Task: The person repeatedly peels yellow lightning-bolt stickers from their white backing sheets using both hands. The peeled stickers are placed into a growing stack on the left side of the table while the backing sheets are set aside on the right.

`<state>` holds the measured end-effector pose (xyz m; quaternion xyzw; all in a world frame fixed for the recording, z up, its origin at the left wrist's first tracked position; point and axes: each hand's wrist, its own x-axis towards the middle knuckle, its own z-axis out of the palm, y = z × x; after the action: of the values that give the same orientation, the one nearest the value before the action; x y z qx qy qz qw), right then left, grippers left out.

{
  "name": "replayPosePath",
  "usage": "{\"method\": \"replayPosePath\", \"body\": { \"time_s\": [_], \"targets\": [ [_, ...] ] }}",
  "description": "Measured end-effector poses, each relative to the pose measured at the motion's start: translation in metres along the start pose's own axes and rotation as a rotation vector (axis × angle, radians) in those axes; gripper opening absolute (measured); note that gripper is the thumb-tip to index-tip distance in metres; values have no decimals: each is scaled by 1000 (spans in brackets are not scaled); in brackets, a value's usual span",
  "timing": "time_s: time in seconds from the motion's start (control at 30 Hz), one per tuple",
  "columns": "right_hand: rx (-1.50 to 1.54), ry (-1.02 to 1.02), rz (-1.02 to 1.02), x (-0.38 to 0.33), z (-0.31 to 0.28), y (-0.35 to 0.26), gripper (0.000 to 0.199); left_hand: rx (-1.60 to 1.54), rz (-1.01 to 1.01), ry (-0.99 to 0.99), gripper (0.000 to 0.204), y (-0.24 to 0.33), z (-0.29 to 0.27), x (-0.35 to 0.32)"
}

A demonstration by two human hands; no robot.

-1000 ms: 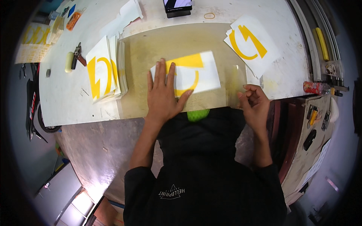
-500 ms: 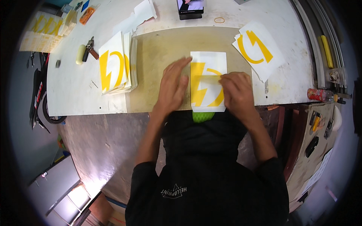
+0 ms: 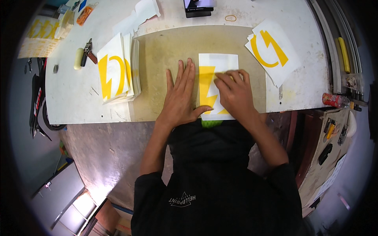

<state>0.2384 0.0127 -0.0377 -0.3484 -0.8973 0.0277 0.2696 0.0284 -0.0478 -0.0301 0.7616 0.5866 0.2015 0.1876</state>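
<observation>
A white sheet (image 3: 218, 59) printed with a yellow lightning bolt and a curved shape lies on the tan mat (image 3: 157, 51) at the table's front edge. Beside it my left hand (image 3: 178, 98) is spread flat on the mat, its thumb on the sheet's lower left part. Over the sheet's right half my right hand (image 3: 238, 92) is closed, fingertips together close to the bolt; whatever they pinch is hidden. That hand covers most of the curved shape.
To the left stands a stack of similar sheets (image 3: 114, 74), with a metal tool (image 3: 88, 51) and a cream rounded piece (image 3: 78, 59) behind it. Several printed sheets (image 3: 273, 51) lie at the right. A phone (image 3: 199, 8) stands at the back; a bottle (image 3: 334, 100) lies at the right edge.
My left hand has come down flat, with its thumb now on the sheet. The right hand has moved left across the sheet; a pale yellowish strip at its fingertips no longer shows.
</observation>
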Motion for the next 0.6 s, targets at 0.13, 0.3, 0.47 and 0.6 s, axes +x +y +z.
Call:
{"method": "replayPosePath", "body": {
  "time_s": [0.13,0.3,0.47,0.6],
  "targets": [
    [-56,46,43,37,22,28,18,13,23,18,130,0,0,2],
    [3,15,25,13,0,18,20,80,5,-35,127,2,-3,1],
    [1,-50,103,-38,-30,2,25,110,33,-71,114,5,-5,2],
    [-31,29,130,-2,-10,41,23,111,33,-107,107,6,-7,4]
  ]
}}
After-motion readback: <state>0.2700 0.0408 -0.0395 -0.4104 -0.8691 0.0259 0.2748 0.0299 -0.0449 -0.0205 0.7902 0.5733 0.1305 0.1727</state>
